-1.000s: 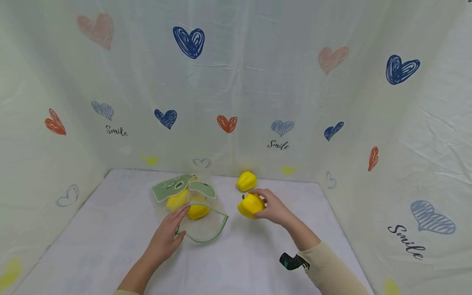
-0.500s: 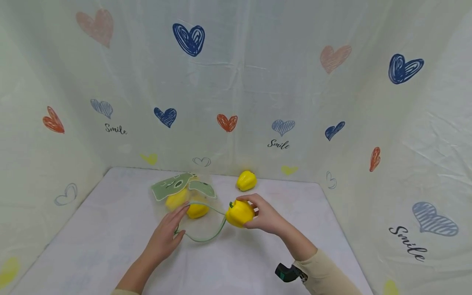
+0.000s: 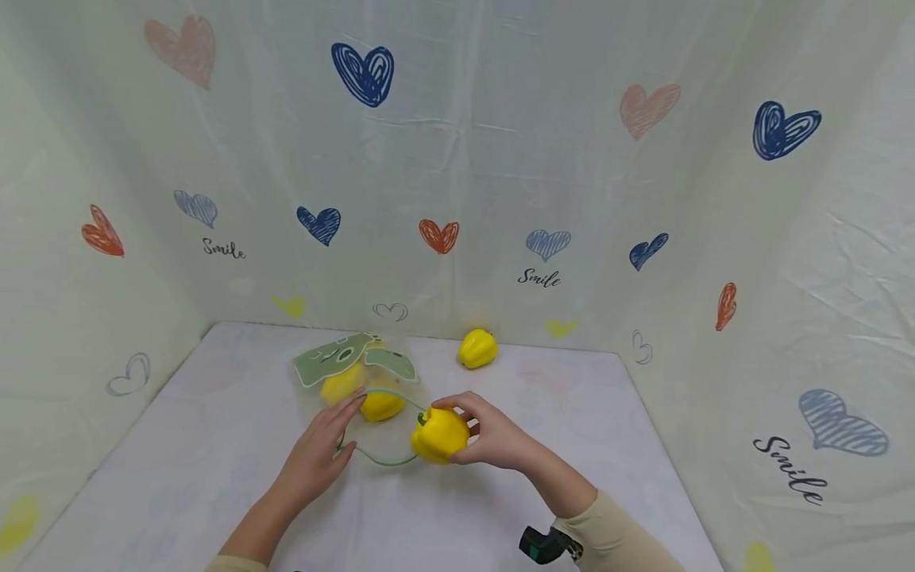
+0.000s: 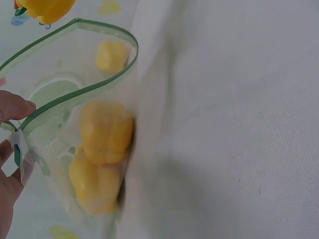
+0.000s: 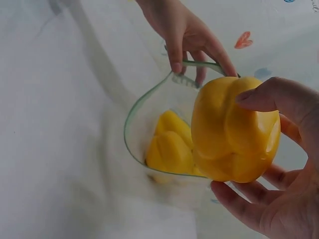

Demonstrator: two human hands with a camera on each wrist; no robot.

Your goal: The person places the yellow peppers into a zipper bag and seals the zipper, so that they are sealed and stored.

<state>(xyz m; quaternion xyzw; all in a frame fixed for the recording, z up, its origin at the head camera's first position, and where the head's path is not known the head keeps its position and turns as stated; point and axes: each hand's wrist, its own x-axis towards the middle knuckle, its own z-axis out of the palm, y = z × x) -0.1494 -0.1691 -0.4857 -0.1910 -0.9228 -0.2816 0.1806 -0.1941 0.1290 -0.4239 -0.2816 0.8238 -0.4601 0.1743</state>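
My right hand grips a yellow bell pepper with a green stem, thumb on one side and fingers on the other. It hangs at the mouth of a clear zip bag with green print and a green rim. My left hand holds that bag's rim at the near left end, and the mouth gapes. Inside lie yellow bell peppers, two plainly visible through the plastic in the left wrist view. In the right wrist view the held pepper covers part of the rim.
Another yellow bell pepper lies loose near the table's back edge. A white cloth covers the table. Curtains printed with hearts hang behind and at both sides. A black device is at my right wrist.
My right hand has carried its pepper leftward and nearer to me, from beside the loose pepper to the bag's mouth. The left hand has stayed at the rim.
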